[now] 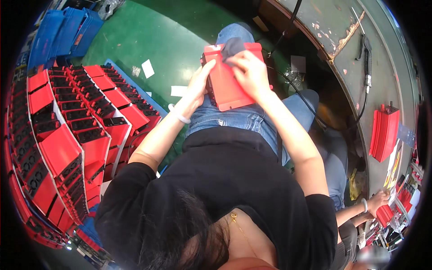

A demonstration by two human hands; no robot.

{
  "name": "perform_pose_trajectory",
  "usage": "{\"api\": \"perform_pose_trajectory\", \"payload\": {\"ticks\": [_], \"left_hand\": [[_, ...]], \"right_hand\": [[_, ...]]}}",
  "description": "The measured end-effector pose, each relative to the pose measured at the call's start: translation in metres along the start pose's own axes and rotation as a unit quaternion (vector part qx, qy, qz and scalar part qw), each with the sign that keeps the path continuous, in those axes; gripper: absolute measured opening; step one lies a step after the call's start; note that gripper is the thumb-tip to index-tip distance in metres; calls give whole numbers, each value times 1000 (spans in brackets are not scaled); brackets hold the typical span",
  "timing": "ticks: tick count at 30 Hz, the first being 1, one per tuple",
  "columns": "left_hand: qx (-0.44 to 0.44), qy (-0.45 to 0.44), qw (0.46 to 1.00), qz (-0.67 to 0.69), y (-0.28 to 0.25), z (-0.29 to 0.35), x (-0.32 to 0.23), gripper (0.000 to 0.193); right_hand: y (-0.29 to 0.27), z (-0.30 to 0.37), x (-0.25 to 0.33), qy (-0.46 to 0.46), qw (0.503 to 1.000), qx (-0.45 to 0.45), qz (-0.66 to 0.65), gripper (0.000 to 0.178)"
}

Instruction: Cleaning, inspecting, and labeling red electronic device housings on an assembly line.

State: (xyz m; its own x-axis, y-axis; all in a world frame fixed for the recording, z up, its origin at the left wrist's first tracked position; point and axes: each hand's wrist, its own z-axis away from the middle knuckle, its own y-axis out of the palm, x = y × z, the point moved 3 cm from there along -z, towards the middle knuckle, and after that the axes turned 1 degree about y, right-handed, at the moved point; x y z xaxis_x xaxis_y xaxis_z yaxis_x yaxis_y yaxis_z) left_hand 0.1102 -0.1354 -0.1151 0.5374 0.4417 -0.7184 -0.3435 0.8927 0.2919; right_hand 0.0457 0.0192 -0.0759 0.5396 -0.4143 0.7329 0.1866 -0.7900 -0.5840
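A red metal box (227, 90) with a black end panel lies across my lap, on my jeans. My left hand (201, 82) grips it along its left side, thumb over the edge of the top face. In my right hand (250, 73) is a bunched dark cloth (233, 47), pressed on the box's upper face near the far edge. The fingers of that hand are bent over the cloth and partly hide it.
Stacked red boxes (60, 150) with black end panels and white sheets between rows fill the left. Blue crates (67, 31) stand far left. A worn bench (342, 58) on the right bears a black corded tool (365, 58) and another red box (384, 132). A co-worker's hand (379, 201) is lower right.
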Motion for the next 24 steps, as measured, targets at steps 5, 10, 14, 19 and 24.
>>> {"api": "perform_pose_trajectory", "payload": {"ticks": [5, 10, 14, 19, 24], "left_hand": [[-19, -1, 1000, 17, -8, -5, 0, 44], [-51, -35, 994, 92, 1, -11, -1, 45], [-49, -23, 997, 50, -6, -11, 3, 47], [-74, 23, 997, 12, 3, -2, 0, 44], [-59, -21, 998, 32, 10, -12, -4, 35]], "right_hand": [[4, 0, 25, -97, 988, 120, -24, 19], [22, -33, 1, -37, 996, 80, 1, 22], [7, -7, 24, -66, 983, 166, 30, 24], [-7, 5, 32, -74, 975, 207, 24, 26], [11, -43, 4, -69, 984, 137, 93, 19]]}}
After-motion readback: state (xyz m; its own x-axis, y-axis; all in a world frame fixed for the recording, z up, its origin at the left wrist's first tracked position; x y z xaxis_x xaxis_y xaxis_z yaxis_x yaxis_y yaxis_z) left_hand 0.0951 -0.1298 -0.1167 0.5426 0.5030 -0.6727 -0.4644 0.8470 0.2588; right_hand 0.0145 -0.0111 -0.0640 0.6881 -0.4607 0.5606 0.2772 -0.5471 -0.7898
